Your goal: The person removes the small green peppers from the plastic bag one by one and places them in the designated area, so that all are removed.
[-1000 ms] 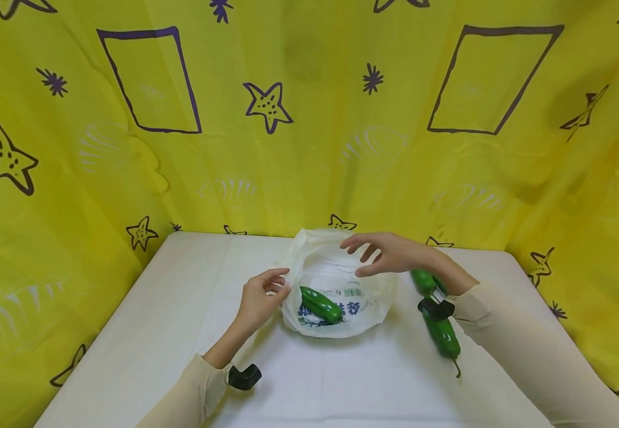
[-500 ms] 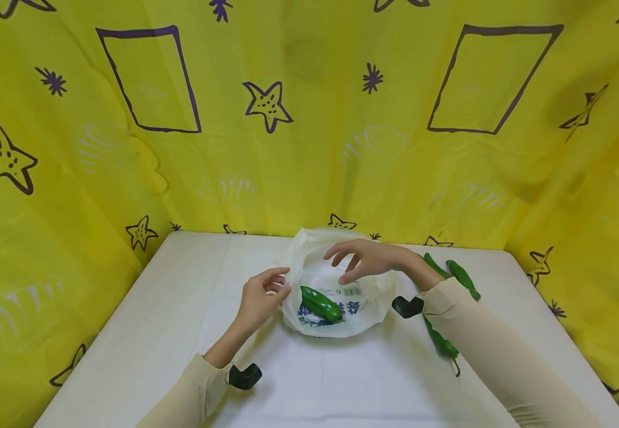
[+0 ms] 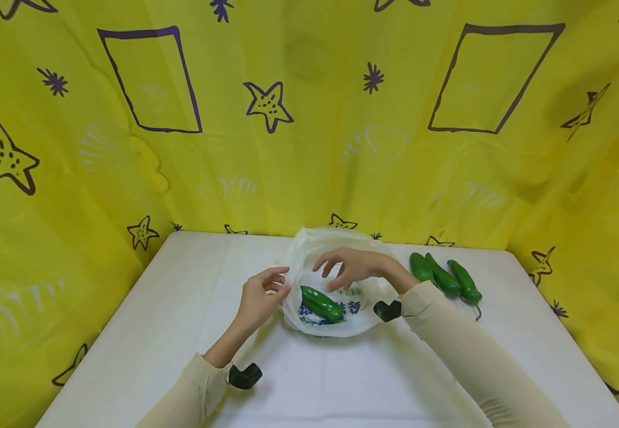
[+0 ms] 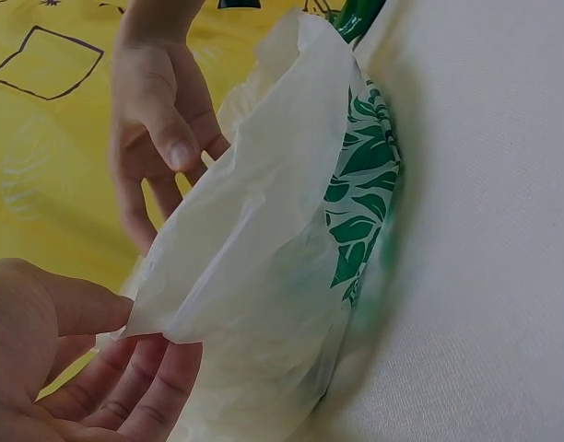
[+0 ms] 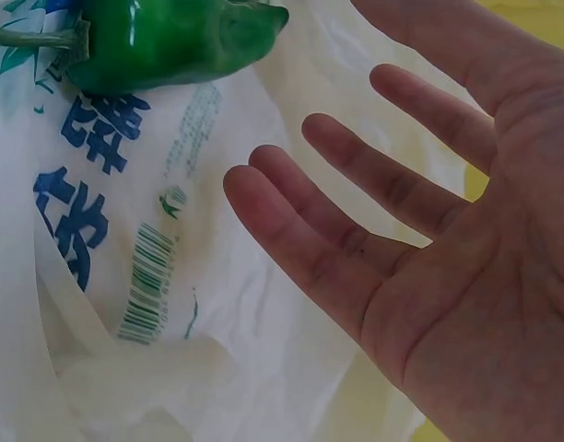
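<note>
A thin white plastic bag [image 3: 379, 324] with blue and green print lies on the table, its mouth spread wide. My left hand [image 3: 258, 300] pinches the left edge of the bag between thumb and fingers, plain in the left wrist view. Inside the bag lies one green pepper [image 3: 321, 304], its stem showing in the right wrist view. Over the bag's mouth hovers my right hand [image 3: 349, 266], fingers spread and slightly bent, holding nothing. The pepper in the bag is apart from the right fingertips [image 5: 240, 184].
To the right of the bag, several green peppers [image 3: 464, 282] lie side by side on the white tabletop [image 3: 224, 261]. A yellow curtain [image 3: 309, 166] with star drawings stands right behind the table and at both sides.
My right hand has moved left, farther over the bag's mouth. The peppers at the back right have come into view; a nearer one is now behind the right sleeve. My left hand has stayed put.
</note>
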Available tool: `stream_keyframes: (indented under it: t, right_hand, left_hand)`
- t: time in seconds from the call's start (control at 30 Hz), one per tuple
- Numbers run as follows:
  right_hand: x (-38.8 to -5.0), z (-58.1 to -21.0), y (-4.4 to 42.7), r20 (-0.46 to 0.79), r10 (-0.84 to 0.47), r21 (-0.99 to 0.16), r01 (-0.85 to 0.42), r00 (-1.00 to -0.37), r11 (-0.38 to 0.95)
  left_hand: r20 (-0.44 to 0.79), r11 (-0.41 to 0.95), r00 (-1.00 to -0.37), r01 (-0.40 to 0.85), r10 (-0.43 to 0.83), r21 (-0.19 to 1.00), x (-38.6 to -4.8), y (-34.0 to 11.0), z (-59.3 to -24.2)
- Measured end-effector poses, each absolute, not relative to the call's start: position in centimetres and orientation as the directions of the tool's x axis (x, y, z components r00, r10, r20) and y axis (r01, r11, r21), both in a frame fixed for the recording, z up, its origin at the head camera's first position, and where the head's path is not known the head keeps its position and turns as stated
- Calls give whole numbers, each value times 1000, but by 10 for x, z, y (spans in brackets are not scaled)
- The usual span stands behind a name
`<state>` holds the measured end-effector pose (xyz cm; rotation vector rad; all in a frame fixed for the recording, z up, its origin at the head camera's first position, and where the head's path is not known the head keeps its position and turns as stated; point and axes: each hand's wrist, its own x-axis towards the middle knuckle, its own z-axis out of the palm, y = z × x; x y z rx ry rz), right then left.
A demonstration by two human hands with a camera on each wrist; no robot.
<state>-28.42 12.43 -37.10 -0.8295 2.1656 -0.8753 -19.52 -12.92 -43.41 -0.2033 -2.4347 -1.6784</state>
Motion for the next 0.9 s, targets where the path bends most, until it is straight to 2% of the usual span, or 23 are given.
stream_keyframes:
  t: [0.47,0.9]
  right_hand:
    - [-282,-389,108,-412,-716,-763,-217,-564,609]
    - [-281,-400,100,-439,-699,-731,-227,-564,643]
  left_hand:
    - [252,348,-967,245,27,905,-195,-131,-435]
    - [255,336,-967,246,20,909,-195,-131,-434]
